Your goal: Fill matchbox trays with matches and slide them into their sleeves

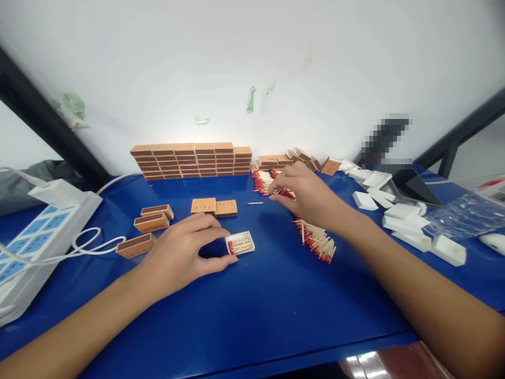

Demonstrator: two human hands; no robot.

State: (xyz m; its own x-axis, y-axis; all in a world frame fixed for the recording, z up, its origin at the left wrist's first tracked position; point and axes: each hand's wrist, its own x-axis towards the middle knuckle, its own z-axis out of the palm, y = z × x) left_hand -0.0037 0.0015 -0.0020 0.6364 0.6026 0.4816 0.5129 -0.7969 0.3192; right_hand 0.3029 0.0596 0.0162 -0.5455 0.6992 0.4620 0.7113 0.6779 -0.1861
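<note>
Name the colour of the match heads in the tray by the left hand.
Red, seen in the head view, on the matches in the white tray.

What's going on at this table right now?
The left hand holds a white tray, part filled with matches, on the blue table. The right hand has its fingertips down in the loose match pile; whether it grips any is unclear. Boxes are stacked along the wall, loose boxes lie at left, and spare trays sit at right.
</note>
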